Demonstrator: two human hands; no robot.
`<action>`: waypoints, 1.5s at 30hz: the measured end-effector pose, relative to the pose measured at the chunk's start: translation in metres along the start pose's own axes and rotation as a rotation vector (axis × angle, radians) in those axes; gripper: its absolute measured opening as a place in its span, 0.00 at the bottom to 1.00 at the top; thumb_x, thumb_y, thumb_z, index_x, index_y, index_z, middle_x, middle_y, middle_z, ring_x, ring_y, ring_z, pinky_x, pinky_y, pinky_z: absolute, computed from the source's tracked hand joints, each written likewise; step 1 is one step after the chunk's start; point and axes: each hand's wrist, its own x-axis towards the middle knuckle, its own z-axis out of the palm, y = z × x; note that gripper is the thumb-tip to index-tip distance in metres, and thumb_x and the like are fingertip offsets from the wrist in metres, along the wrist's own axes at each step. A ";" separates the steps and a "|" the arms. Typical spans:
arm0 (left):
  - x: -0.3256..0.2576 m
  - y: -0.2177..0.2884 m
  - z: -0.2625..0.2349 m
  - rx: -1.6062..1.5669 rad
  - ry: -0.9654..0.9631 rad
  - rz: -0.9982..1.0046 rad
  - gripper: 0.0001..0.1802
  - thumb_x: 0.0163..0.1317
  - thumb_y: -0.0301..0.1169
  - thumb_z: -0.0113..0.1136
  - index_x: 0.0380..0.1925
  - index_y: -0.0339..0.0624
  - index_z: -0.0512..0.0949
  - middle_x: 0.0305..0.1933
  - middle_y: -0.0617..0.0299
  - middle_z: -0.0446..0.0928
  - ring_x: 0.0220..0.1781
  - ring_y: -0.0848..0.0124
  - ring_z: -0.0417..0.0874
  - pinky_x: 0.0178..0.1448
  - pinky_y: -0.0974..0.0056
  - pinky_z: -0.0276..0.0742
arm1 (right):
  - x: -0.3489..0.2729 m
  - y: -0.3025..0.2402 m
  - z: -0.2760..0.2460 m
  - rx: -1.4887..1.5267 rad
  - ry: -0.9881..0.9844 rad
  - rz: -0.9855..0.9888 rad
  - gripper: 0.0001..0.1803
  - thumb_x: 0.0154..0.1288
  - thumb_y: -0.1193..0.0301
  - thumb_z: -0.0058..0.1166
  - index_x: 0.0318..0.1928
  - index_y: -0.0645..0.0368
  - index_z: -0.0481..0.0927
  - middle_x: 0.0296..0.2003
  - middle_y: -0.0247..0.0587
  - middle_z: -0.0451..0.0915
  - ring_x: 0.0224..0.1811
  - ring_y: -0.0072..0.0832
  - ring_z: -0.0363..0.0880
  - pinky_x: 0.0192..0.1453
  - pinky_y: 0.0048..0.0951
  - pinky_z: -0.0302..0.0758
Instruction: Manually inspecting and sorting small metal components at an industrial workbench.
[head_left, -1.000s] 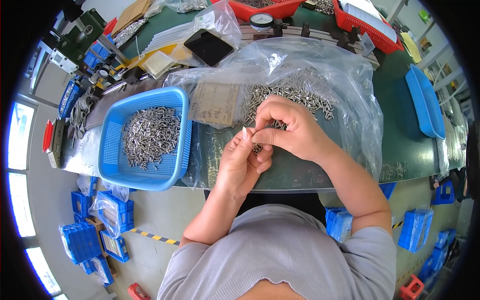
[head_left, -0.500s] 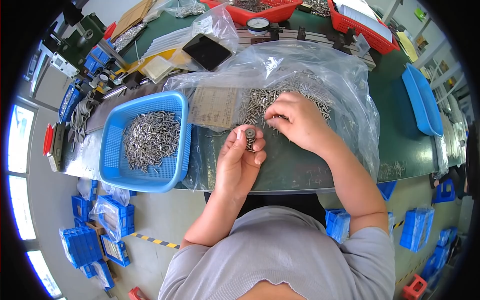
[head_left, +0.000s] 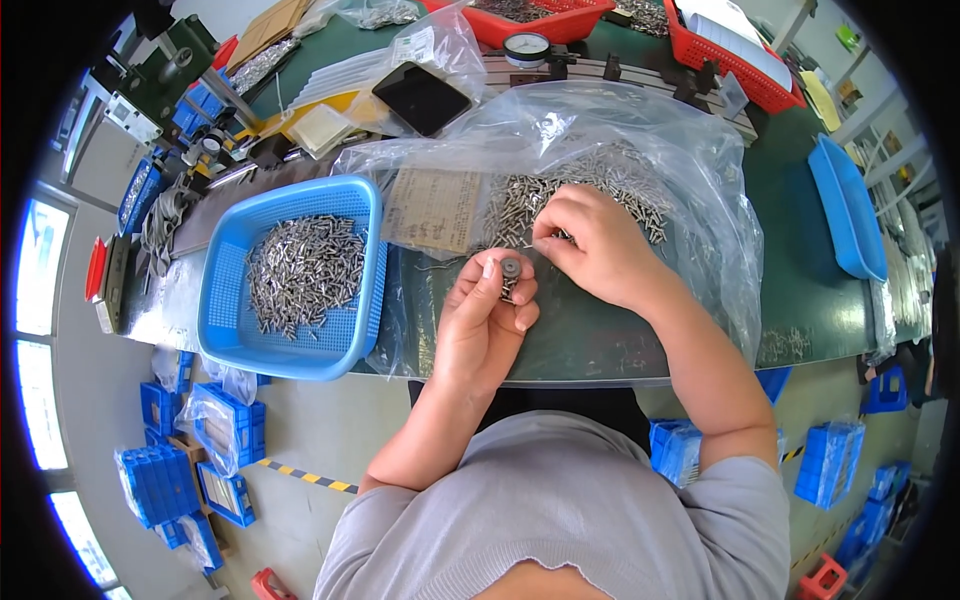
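My left hand (head_left: pixel 480 315) is closed around a small round metal gauge (head_left: pixel 511 268) with a hole in its middle. Several small metal pins (head_left: pixel 507 291) show under the gauge, between the same fingers. Just to the right, my right hand (head_left: pixel 598 245) is closed in a pinch, its fingertips close to the gauge. Small metal pins appear at its curled fingers, partly hidden. Behind it, a heap of loose metal pins (head_left: pixel 640 198) spreads over a clear plastic bag (head_left: pixel 700 150). A brown handwritten card (head_left: pixel 431 208) lies by the heap, under the plastic.
A blue perforated basket (head_left: pixel 285 367) of similar pins stands left of my hands. Behind the bag lie a black phone (head_left: pixel 422 98) and a dial gauge (head_left: pixel 527 48). Red baskets (head_left: pixel 735 60) stand at the back, and a blue tray (head_left: pixel 846 210) lies at the right edge.
The view has shifted slightly. My left hand still holds the gauge and pins, and my right hand stays pinched beside it, with its fingertips scarcely moved.
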 end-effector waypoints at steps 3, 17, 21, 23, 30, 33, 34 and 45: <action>0.000 0.000 0.000 -0.006 0.004 -0.004 0.10 0.69 0.35 0.49 0.42 0.41 0.72 0.39 0.60 0.72 0.34 0.74 0.68 0.32 0.71 0.65 | 0.001 -0.010 -0.012 0.324 -0.029 0.135 0.05 0.53 0.77 0.57 0.30 0.61 0.75 0.28 0.36 0.72 0.33 0.29 0.73 0.39 0.28 0.70; 0.001 -0.004 0.003 0.043 0.053 0.017 0.07 0.66 0.33 0.54 0.40 0.43 0.73 0.32 0.65 0.74 0.31 0.76 0.69 0.30 0.72 0.63 | -0.002 -0.023 -0.020 0.354 -0.031 -0.014 0.05 0.53 0.79 0.56 0.28 0.63 0.72 0.29 0.40 0.72 0.33 0.33 0.73 0.38 0.30 0.70; 0.001 -0.005 0.003 0.047 0.058 0.013 0.07 0.66 0.33 0.55 0.39 0.43 0.73 0.32 0.65 0.74 0.31 0.76 0.69 0.30 0.72 0.63 | -0.003 -0.024 -0.019 0.317 -0.011 -0.051 0.05 0.53 0.79 0.56 0.29 0.62 0.72 0.29 0.39 0.72 0.33 0.33 0.73 0.38 0.30 0.70; 0.001 -0.005 0.002 0.033 0.052 0.002 0.07 0.66 0.33 0.55 0.39 0.43 0.74 0.31 0.65 0.74 0.30 0.76 0.69 0.30 0.72 0.63 | -0.003 -0.023 -0.017 0.334 -0.001 -0.058 0.05 0.53 0.78 0.57 0.29 0.62 0.73 0.29 0.39 0.72 0.33 0.33 0.72 0.38 0.30 0.70; -0.001 0.000 0.002 0.082 0.042 -0.046 0.10 0.66 0.36 0.55 0.37 0.42 0.74 0.30 0.66 0.72 0.28 0.77 0.66 0.26 0.73 0.60 | 0.001 -0.022 -0.012 0.568 -0.116 0.071 0.07 0.52 0.77 0.60 0.31 0.61 0.74 0.33 0.36 0.73 0.37 0.30 0.73 0.42 0.28 0.70; 0.000 0.002 0.002 0.056 -0.038 -0.083 0.12 0.66 0.39 0.55 0.37 0.41 0.74 0.29 0.66 0.72 0.27 0.77 0.65 0.25 0.73 0.59 | 0.000 -0.019 -0.010 0.569 -0.121 -0.001 0.08 0.52 0.76 0.60 0.31 0.61 0.75 0.35 0.35 0.73 0.39 0.28 0.73 0.46 0.27 0.70; -0.001 0.002 0.003 0.052 -0.012 -0.092 0.13 0.66 0.40 0.55 0.38 0.41 0.75 0.29 0.65 0.72 0.27 0.77 0.66 0.26 0.73 0.60 | 0.000 -0.019 -0.012 0.554 -0.120 -0.014 0.08 0.52 0.76 0.61 0.31 0.61 0.75 0.36 0.35 0.74 0.40 0.28 0.73 0.46 0.27 0.70; -0.001 -0.002 -0.002 -0.007 0.013 0.008 0.13 0.70 0.36 0.47 0.44 0.38 0.73 0.38 0.61 0.72 0.35 0.74 0.69 0.33 0.71 0.66 | 0.004 -0.017 -0.016 0.587 -0.065 0.119 0.05 0.54 0.76 0.60 0.33 0.60 0.79 0.31 0.35 0.75 0.34 0.28 0.74 0.39 0.29 0.71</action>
